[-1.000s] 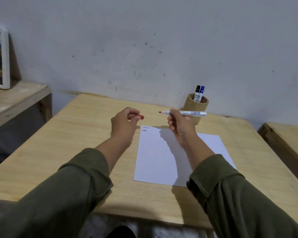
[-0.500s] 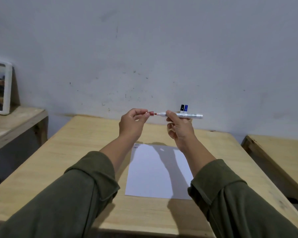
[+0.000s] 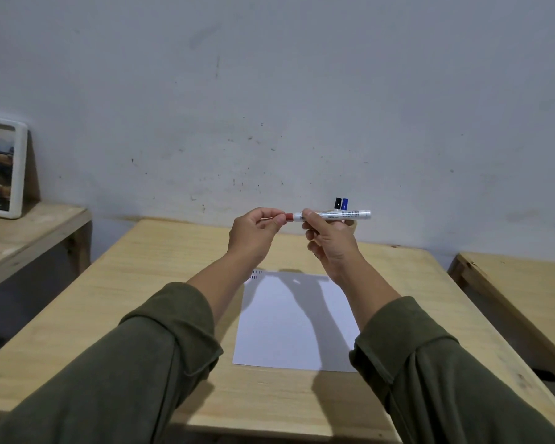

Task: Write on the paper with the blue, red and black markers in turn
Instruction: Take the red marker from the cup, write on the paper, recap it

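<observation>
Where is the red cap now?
The red cap is mid-frame above the table, pinched by the left hand at the marker tip.

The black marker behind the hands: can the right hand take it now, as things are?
Probably not at once. The right hand is shut on the red marker, which the left hand is capping. The black marker stands just behind it, with nothing between.

Both hands are raised above the wooden table [image 3: 141, 302]; the right hand [image 3: 329, 243] grips the red marker [image 3: 340, 215] level by its barrel; the left hand [image 3: 255, 233] pinches the red cap [image 3: 289, 216] at its tip; the paper [image 3: 289, 328] lies flat below, small marks at its far left corner; black [image 3: 337, 202] and blue [image 3: 344, 203] marker caps show behind the barrel.
</observation>
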### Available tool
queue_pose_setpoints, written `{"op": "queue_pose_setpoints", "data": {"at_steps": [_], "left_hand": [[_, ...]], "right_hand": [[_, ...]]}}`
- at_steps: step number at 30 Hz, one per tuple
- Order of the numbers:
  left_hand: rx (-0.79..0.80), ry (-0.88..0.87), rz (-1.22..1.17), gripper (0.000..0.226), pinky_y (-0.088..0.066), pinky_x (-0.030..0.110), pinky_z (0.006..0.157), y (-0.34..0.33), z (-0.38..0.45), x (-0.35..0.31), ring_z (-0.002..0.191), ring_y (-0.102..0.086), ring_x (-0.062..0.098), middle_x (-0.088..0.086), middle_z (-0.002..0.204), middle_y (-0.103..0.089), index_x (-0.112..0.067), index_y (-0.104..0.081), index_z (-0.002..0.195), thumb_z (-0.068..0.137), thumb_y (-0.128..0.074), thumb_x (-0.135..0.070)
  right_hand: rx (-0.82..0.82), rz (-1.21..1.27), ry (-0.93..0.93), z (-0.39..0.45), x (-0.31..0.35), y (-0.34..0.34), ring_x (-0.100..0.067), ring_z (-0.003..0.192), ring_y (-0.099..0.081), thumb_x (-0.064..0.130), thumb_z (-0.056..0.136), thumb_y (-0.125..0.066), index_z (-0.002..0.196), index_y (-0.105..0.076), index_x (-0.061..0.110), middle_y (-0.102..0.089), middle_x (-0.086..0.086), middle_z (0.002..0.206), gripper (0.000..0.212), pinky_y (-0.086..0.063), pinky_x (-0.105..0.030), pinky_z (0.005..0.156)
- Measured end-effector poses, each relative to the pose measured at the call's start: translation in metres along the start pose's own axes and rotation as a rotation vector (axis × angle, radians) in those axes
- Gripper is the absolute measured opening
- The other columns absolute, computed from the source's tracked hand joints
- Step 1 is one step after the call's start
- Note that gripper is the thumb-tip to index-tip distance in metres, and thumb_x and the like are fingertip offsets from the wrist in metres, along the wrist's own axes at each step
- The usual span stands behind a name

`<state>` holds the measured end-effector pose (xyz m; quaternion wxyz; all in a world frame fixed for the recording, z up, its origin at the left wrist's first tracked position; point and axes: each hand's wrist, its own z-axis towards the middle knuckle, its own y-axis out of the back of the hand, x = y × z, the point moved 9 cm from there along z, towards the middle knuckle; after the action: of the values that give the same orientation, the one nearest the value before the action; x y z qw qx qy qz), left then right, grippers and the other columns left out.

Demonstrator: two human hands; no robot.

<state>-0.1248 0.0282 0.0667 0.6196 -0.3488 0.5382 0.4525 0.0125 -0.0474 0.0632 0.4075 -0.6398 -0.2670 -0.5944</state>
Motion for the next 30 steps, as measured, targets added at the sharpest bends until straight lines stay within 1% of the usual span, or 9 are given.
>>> {"op": "queue_pose_setpoints", "data": {"at_steps": [9, 14, 18, 20, 22, 24, 26, 28, 30], "left_hand": [[-0.064, -0.118, 0.147, 0.013, -0.04, 0.018, 0.071, -0.002, -0.01, -0.016, 0.089, -0.06, 0.007, -0.005, 0.087, -0.071, -0.032, -0.065, 0.072, 0.083, -0.067, -0.025], [-0.091, -0.127, 0.192, 0.007, -0.037, 0.014, 0.07, -0.001, -0.011, -0.02, 0.088, -0.057, 0.005, -0.011, 0.082, -0.065, -0.027, -0.067, 0.079, 0.085, -0.064, -0.024], [-0.15, -0.109, 0.197, 0.006, -0.033, 0.007, 0.064, 0.002, -0.008, -0.025, 0.083, -0.053, 0.005, -0.016, 0.075, -0.059, -0.023, -0.067, 0.085, 0.087, -0.062, -0.025], [-0.19, -0.104, 0.218, 0.007, -0.034, 0.004, 0.058, 0.007, -0.006, -0.028, 0.077, -0.052, 0.005, -0.014, 0.075, -0.058, -0.021, -0.068, 0.087, 0.088, -0.061, -0.023], [-0.217, -0.109, 0.24, 0.009, -0.035, 0.0, 0.057, 0.012, -0.003, -0.032, 0.074, -0.051, 0.005, -0.013, 0.076, -0.061, -0.019, -0.068, 0.088, 0.088, -0.06, -0.021], [-0.217, -0.134, 0.273, 0.011, -0.036, 0.002, 0.059, 0.013, 0.001, -0.039, 0.078, -0.051, 0.008, -0.009, 0.081, -0.065, -0.018, -0.069, 0.091, 0.089, -0.058, -0.02], [-0.201, -0.162, 0.296, 0.011, -0.035, 0.015, 0.064, 0.009, 0.004, -0.047, 0.081, -0.051, 0.009, -0.006, 0.085, -0.066, -0.018, -0.068, 0.091, 0.089, -0.058, -0.021], [-0.171, -0.194, 0.308, 0.011, -0.032, 0.019, 0.068, -0.001, 0.005, -0.056, 0.083, -0.051, 0.008, -0.007, 0.084, -0.065, -0.019, -0.068, 0.091, 0.089, -0.058, -0.022], [-0.144, -0.236, 0.311, 0.012, -0.033, 0.02, 0.071, -0.011, 0.005, -0.065, 0.079, -0.051, 0.005, -0.008, 0.083, -0.064, -0.018, -0.069, 0.092, 0.088, -0.059, -0.022]], "right_hand": [[0.037, 0.181, 0.041, -0.002, 0.002, 0.0, -0.011, 0.055, -0.045, 0.005, 0.088, -0.062, 0.062, -0.058, 0.016, -0.053, 0.002, 0.053, 0.028, -0.033, -0.017, 0.044], [0.016, 0.134, 0.027, -0.002, -0.002, -0.003, -0.009, 0.062, -0.051, 0.014, 0.09, -0.061, 0.084, -0.06, 0.008, -0.056, -0.001, 0.067, 0.009, -0.039, -0.015, 0.048], [-0.249, 0.14, 0.015, 0.005, -0.005, 0.012, -0.013, 0.058, -0.063, 0.021, 0.075, -0.078, 0.108, -0.053, 0.005, -0.066, -0.007, 0.09, 0.044, -0.051, -0.02, 0.051], [-0.437, 0.001, 0.044, 0.002, -0.003, 0.027, -0.019, 0.064, -0.069, 0.037, 0.057, -0.086, 0.103, -0.046, 0.024, -0.068, -0.007, 0.103, 0.063, -0.057, -0.031, 0.06], [-0.514, -0.268, 0.123, -0.003, 0.008, 0.035, -0.023, 0.078, -0.067, 0.041, 0.057, -0.082, 0.09, -0.032, 0.032, -0.065, -0.008, 0.104, 0.06, -0.057, -0.044, 0.074], [-0.434, -0.481, 0.224, -0.004, 0.021, 0.028, -0.026, 0.086, -0.061, 0.024, 0.071, -0.077, 0.1, -0.033, 0.031, -0.062, -0.008, 0.093, 0.053, -0.053, -0.04, 0.073], [-0.342, -0.648, 0.303, -0.003, 0.03, 0.021, -0.028, 0.102, -0.057, 0.015, 0.078, -0.072, 0.115, -0.041, 0.033, -0.057, 0.001, 0.082, 0.052, -0.05, -0.037, 0.074], [-0.313, -0.757, 0.35, -0.002, 0.036, 0.02, -0.03, 0.107, -0.054, 0.015, 0.082, -0.069, 0.125, -0.048, 0.031, -0.06, 0.0, 0.092, 0.05, -0.047, -0.034, 0.083], [-0.331, -0.831, 0.369, -0.001, 0.044, 0.025, -0.026, 0.104, -0.056, 0.017, 0.086, -0.064, 0.124, -0.056, 0.023, -0.062, -0.004, 0.101, 0.039, -0.039, -0.026, 0.08]]}}
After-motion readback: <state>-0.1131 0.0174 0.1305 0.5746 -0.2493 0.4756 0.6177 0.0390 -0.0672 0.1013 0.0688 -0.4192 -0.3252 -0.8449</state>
